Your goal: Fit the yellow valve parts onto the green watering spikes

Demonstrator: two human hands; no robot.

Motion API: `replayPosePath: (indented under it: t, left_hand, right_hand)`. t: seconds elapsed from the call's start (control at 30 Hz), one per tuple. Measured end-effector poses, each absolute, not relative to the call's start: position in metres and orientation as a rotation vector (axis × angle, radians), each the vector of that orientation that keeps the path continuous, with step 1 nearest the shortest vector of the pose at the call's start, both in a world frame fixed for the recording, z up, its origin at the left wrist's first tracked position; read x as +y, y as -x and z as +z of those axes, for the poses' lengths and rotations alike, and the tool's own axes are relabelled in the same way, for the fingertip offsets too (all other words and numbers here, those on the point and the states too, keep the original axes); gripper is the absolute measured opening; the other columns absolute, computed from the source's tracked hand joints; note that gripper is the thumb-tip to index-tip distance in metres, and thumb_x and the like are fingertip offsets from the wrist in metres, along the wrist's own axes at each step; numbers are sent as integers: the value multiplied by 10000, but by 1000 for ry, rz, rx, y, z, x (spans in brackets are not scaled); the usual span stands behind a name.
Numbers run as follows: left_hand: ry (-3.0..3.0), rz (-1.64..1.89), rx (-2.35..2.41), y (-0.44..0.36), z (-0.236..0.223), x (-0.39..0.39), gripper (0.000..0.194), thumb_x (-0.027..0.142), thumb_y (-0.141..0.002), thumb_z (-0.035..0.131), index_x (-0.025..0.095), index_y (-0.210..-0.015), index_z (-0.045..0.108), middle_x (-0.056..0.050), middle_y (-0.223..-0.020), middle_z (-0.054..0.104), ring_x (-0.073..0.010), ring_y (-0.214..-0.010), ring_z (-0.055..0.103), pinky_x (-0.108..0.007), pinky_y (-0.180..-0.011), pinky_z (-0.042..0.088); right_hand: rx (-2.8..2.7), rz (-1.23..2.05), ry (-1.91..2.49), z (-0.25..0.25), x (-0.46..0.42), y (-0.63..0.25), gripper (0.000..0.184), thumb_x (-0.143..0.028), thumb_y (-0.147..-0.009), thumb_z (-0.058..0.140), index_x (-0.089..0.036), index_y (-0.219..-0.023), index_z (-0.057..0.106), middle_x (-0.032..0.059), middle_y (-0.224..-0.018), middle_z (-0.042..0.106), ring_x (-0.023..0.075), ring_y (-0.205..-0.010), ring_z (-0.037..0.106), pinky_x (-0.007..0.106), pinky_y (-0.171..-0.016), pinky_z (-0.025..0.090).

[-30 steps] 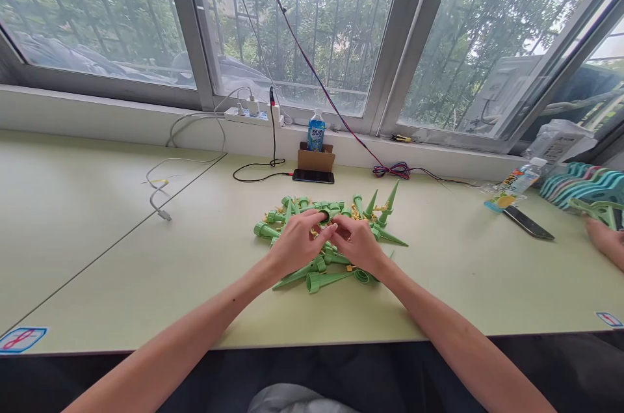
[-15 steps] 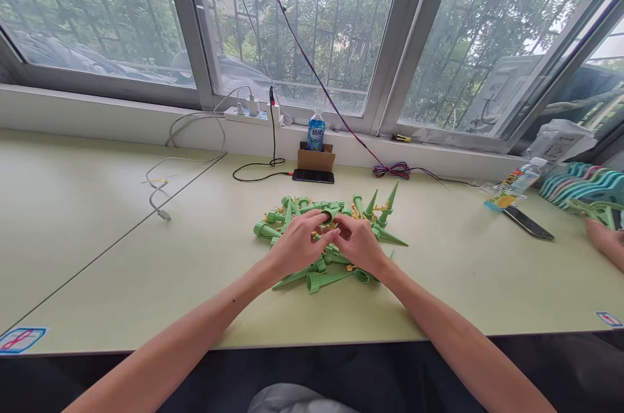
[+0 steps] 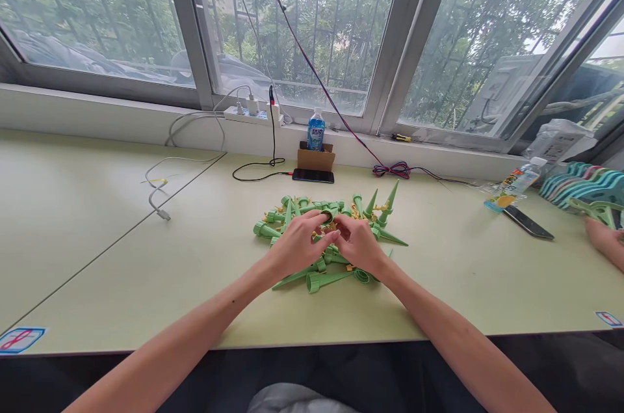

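My left hand [image 3: 299, 239] is closed on a green plastic watering spike [image 3: 330, 213], its open round end showing above the fingers. Close against it, my right hand [image 3: 359, 242] has its fingertips pinched together by the spike; what they hold is hidden, though a bit of yellow shows between the hands. Beneath and around both hands lies a loose pile of similar green spikes [image 3: 327, 280], with small yellow valve-like pieces [image 3: 350, 267] among them. Some spikes at the right of the pile point upward.
Behind the pile, a black phone [image 3: 312, 176] lies before a cardboard piece [image 3: 316, 158] and a blue bottle [image 3: 316, 130]. Cables [image 3: 392, 170] run along the sill. Rightward are a drink bottle [image 3: 517, 185], another phone [image 3: 528, 222], teal parts [image 3: 580, 186] and another person's hand [image 3: 604, 240].
My hands stay at the same spot over the pile, with only a slight shift of the fingers and the held spike. The other person's hand at the right edge moves slightly.
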State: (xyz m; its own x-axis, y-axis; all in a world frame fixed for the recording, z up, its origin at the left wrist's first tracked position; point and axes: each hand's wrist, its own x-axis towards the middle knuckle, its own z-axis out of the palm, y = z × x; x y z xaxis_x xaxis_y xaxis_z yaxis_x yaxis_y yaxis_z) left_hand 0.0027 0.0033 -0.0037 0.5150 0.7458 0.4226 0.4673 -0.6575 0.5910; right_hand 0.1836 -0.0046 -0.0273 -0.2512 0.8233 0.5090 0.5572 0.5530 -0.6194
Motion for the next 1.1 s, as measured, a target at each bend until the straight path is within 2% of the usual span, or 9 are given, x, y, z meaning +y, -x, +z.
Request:
replayPosePath:
  t: [0.27,0.67,1.1]
  left_hand:
    - [-2358,915,1002,-3,-3,4,297,454,-964,521,195,-833,578,-35,-873,566,-182,-759,589,-321,-669,492]
    - [-2365,922,1009,-3,0,2,297,459,-963,522,193,-852,596,-41,-864,569,-187,-753,586,-325,-666,489]
    - [-2360,944,1015,-3,1,1,307,471,-956,534,190,-846,592,-40,-857,568,-188,-752,586,-326,-665,491]
  right_hand:
    - [-1970,412,1122,-28,-5,-185,117,-196,-848,515,-207,-749,453,-50,-596,426,112,-532,350,246,-529,299]
    - [-1967,530,1081,-26,-6,-183,126,-152,-871,460,-216,-766,431,-20,-652,533,127,-545,433,254,-545,351]
    - [-1980,543,1092,-22,-8,-183,200,-197,-956,411,-228,-758,414,-23,-601,524,139,-519,466,268,-551,357]
